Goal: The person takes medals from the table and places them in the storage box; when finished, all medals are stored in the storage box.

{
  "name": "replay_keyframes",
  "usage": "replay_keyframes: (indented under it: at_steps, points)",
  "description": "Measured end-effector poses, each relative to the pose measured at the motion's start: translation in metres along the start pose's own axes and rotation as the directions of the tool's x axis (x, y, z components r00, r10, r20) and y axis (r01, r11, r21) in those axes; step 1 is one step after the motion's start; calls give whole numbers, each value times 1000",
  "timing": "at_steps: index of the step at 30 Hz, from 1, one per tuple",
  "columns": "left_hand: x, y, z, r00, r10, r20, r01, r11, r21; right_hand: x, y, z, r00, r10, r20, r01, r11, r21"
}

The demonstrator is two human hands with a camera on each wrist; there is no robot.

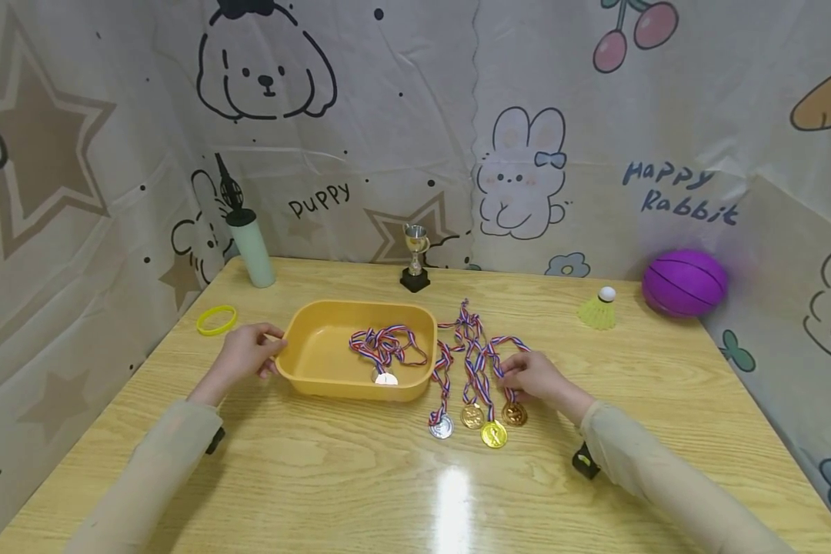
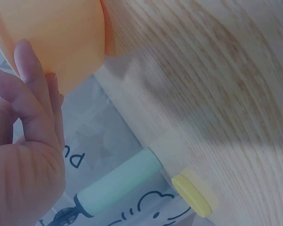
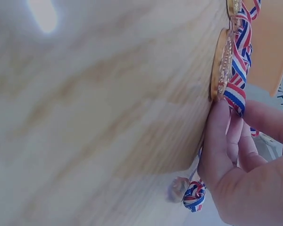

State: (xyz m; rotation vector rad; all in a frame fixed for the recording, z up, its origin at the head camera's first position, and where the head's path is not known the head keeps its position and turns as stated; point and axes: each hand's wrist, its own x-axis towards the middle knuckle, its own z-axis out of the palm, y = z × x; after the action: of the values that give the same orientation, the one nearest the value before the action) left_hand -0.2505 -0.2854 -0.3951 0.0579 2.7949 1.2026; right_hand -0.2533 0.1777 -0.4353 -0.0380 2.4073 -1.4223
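My left hand (image 1: 245, 352) grips the left rim of a yellow plastic basin (image 1: 349, 390), its fingers (image 2: 35, 75) against the outer wall. Inside the basin lies a medal (image 1: 385, 378) with a striped red, white and blue ribbon (image 1: 388, 342). My right hand (image 1: 535, 375) pinches the ribbon (image 3: 236, 96) of a bronze-coloured medal (image 1: 515, 414) close to its disc. Left of that medal lie a bright gold medal (image 1: 494, 434), a duller gold medal (image 1: 472, 416) and a silver medal (image 1: 441, 426), their ribbons stretched toward the back.
A small trophy cup (image 1: 415, 258) stands behind the basin. A green hand pump (image 1: 251, 245) and a yellow ring (image 1: 216, 320) are at the left. A yellow shuttlecock (image 1: 599, 309) and a purple ball (image 1: 684, 283) sit at the back right. Printed cloth (image 1: 402, 138) encloses the table.
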Motion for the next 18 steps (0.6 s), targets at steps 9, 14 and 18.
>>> replay_keyframes:
  at_steps: [9, 14, 18]
  points:
    - [0, -1, 1, 1000, -9, 4, 9, 1000, -11, -1, 2, -5, 1000, 20, 20, -22, 996, 88]
    - [0, 0, 1, 1000, 4, 2, -4, 1000, -16, -3, 0, -6, 999, 30, 30, -34, 988, 148]
    - [0, 0, 0, 1000, 16, 1, -16, 1000, -21, -5, -1, -7, 999, 40, 29, -44, 983, 176]
